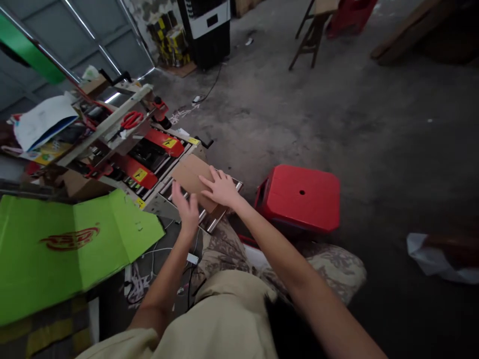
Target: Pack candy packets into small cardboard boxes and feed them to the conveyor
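A brown cardboard box [189, 173] lies on the metal rollers [212, 225] at the near end of a carton sealing machine [108, 127]. My right hand [220, 189] rests on the box's top near its right end, fingers spread. Beside the box's left edge is my left hand [187, 208], its thumb and fingers apart; whether it touches the cardboard I cannot tell. Just beyond the box, two red side belts [166, 141] with yellow labels flank the machine's bed.
Red-handled scissors [131, 119] and a white bag [47, 121] lie on the machine's top. A green cardboard sheet [71, 244] stands at left. To my right is a red stool [303, 197]. Cables [153, 254] and scraps litter the floor; a wooden stool [313, 35] stands farther back.
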Demonstrator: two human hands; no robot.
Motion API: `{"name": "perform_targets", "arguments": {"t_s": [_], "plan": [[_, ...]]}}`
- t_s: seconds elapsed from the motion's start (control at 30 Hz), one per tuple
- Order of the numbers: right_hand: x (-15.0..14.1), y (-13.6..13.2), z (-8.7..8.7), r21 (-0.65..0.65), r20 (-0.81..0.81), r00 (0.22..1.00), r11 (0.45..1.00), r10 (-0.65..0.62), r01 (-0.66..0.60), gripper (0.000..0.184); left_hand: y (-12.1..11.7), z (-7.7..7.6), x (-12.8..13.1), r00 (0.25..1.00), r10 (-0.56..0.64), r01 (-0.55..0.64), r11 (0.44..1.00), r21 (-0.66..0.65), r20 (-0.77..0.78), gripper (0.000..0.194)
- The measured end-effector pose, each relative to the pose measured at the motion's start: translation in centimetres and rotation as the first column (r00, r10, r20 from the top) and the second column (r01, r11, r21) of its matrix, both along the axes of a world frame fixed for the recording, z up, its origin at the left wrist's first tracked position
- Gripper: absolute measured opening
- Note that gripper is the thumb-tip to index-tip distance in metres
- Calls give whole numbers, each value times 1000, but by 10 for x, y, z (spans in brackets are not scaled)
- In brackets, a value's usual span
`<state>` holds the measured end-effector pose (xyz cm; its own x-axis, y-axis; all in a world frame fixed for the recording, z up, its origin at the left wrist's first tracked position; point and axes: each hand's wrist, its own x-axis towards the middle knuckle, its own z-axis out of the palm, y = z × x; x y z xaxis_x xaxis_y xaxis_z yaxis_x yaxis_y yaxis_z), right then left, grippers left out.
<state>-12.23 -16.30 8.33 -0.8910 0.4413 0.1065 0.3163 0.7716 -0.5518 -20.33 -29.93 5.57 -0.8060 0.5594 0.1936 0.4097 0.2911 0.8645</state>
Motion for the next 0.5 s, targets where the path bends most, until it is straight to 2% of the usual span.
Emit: {"name": "perform_targets", "arguments": {"t_s": [0.03, 0.07, 0.1, 0.13, 0.17, 0.23, 0.27, 0.3, 0.33, 0.4, 0.43, 0.5], "plan": [[-2, 5, -1, -22, 4, 1000, 999, 29, -29, 56, 5, 9, 2, 981, -156, 154, 988, -23, -114, 90], [-1, 11, -1, -46, 6, 998, 997, 59, -59, 57, 11, 16, 6, 929, -322, 312, 946, -84, -182, 94], [2, 19, 0, -71, 5, 996, 994, 85, -84, 58, 19, 20, 12, 870, -452, 428, 891, -153, -196, 98], [9, 28, 0, -86, 2, 995, 992, 97, -97, 60, 26, 23, 18, 830, -526, 489, 847, -211, -186, 99], [19, 36, 0, -113, -19, 996, 990, 86, -88, 63, 33, 23, 23, 821, -545, 500, 830, -247, -171, 97], [51, 50, -5, -239, -139, 990, 971, -37, 2, 66, 41, 18, 27, 853, -500, 455, 852, -259, -147, 88], [72, 53, -11, -341, -209, 968, 938, -137, 59, 67, 43, 14, 24, 872, -470, 429, 869, -248, -139, 83], [97, 54, -18, -466, -270, 928, 878, -257, 108, 68, 44, 10, 16, 887, -440, 403, 885, -232, -137, 79], [124, 52, -27, -572, -287, 889, 808, -356, 138, 68, 45, 6, 3, 899, -414, 379, 899, -220, -142, 76], [184, 39, -48, -701, -208, 853, 682, -478, 211, 65, 48, 5, -38, 910, -375, 331, 914, -234, -179, 76], [216, 30, -60, -734, -151, 832, 624, -535, 268, 62, 50, 9, -65, 908, -364, 304, 914, -268, -209, 77], [275, 8, -80, -757, -30, 780, 524, -624, 390, 56, 53, 27, -121, 891, -358, 238, 892, -384, -280, 78]]}}
